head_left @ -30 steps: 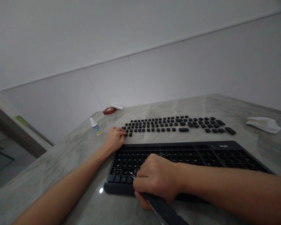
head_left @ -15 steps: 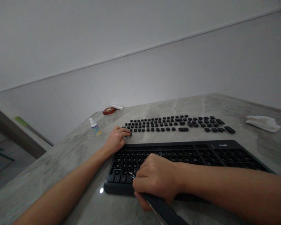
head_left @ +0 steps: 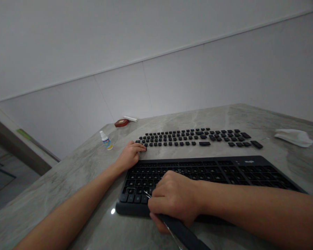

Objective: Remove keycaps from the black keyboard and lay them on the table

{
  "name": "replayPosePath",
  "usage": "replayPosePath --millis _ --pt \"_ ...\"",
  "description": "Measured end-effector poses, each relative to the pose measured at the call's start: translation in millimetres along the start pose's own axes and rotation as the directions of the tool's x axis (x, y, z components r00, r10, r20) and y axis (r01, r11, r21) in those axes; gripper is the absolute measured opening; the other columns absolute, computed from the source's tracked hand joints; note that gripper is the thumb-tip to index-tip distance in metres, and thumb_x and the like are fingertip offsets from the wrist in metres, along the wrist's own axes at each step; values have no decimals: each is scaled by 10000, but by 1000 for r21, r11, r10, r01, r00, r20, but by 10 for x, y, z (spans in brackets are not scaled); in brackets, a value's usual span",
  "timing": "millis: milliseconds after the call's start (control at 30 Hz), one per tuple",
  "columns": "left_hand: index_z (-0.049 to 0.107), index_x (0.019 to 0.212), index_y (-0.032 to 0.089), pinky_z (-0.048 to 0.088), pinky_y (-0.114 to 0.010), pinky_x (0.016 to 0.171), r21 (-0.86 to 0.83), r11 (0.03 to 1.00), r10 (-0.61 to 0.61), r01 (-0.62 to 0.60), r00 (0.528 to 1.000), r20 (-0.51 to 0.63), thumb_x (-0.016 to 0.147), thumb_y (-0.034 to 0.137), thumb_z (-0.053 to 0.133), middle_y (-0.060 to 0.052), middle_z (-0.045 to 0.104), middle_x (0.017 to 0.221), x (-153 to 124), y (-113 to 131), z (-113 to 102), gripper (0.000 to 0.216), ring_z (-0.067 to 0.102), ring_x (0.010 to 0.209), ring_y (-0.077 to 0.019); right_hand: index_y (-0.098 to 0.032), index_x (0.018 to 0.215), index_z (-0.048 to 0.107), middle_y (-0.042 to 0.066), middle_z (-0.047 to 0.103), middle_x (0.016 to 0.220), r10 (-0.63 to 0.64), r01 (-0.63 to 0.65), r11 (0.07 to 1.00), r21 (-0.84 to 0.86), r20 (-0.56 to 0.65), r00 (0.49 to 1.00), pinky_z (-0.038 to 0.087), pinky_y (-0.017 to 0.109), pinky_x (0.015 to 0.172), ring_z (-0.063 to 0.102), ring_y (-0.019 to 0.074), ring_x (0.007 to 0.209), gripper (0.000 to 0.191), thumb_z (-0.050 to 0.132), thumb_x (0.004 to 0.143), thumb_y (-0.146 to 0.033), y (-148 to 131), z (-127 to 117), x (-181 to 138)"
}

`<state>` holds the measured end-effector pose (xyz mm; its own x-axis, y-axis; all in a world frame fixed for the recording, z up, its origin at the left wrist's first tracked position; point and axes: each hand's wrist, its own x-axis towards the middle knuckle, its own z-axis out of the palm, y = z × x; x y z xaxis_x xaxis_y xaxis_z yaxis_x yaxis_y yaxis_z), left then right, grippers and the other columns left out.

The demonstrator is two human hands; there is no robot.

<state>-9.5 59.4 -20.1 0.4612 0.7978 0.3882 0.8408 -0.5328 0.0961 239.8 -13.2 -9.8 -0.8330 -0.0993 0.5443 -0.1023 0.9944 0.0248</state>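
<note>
A black keyboard [head_left: 135,208] lies before me, most of its key places bare, with a few keycaps [head_left: 130,198] still seated in the front left row. My right hand [head_left: 173,198] is closed around a long black-handled tool [head_left: 181,231]. Its thin metal tip [head_left: 146,194] sits over the keys at the lower left; the exact contact is hidden. Beyond the keyboard's back left corner, my left hand [head_left: 129,155] has its fingertips closed on a small black keycap [head_left: 145,149] at the table surface. Loose keycaps [head_left: 170,143] lie in rows behind the keyboard.
A small white spray bottle [head_left: 106,140] stands on the marbled table [head_left: 88,180] at left. Farther back, a reddish-brown case [head_left: 121,123] and a white strip [head_left: 130,118] lie near the wall. A white folded tissue [head_left: 294,137] lies at right. The table's left edge drops to the floor.
Both hands hold nearly the same positions. The view has shifted very slightly; nothing else has visibly moved.
</note>
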Motion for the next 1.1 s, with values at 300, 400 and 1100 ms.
replayPosePath --millis 300,400,1100 --pt "756 950 155 509 -378 849 -56 994 87 -95 988 -130 665 -88 407 -65 740 1019 -12 -5 5 513 603 918 -218 -194 625 504 -49 525 504 104 -67 969 239 -146 984 281 227 422 450 96 433 151 567 762 -201 -16 30 18" --pt "734 974 135 503 -375 827 -109 976 157 -187 960 -233 753 -33 438 -98 714 980 -37 98 -89 405 603 902 -216 -182 600 501 -70 463 473 423 -260 786 560 -182 888 320 182 425 399 61 395 151 544 745 -187 -26 -31 71" --pt "743 763 152 506 -295 778 -767 639 398 -61 879 262 846 233 706 -73 704 795 -161 578 -473 122 635 792 -175 -148 713 608 -51 539 591 556 -407 465 786 98 825 390 194 506 474 72 510 60 629 761 -178 143 -97 51"
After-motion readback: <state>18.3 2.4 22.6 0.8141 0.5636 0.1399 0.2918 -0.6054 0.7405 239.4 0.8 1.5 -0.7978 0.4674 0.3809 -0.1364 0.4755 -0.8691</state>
